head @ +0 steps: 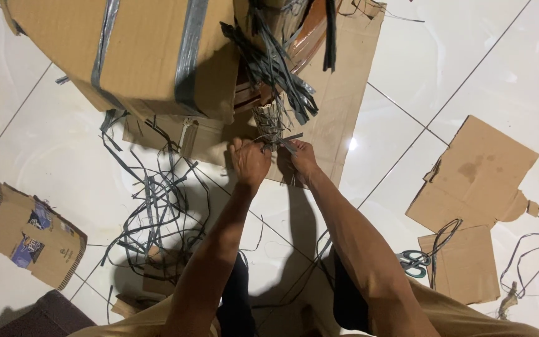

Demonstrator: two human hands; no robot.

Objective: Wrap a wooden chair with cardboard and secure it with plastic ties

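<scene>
Strapping (274,125) wound round wrapped leg at 12 o'clock; left hand (249,161) and right hand (302,158) both pinching loose ends. Probably light, springy, sharp-edged; best gripped near ends. Scissors (414,262) at 4 o'clock.

The cardboard-wrapped bundle (126,56) is cut off by the top edge, its wrapped contents perhaps wooden.
</scene>
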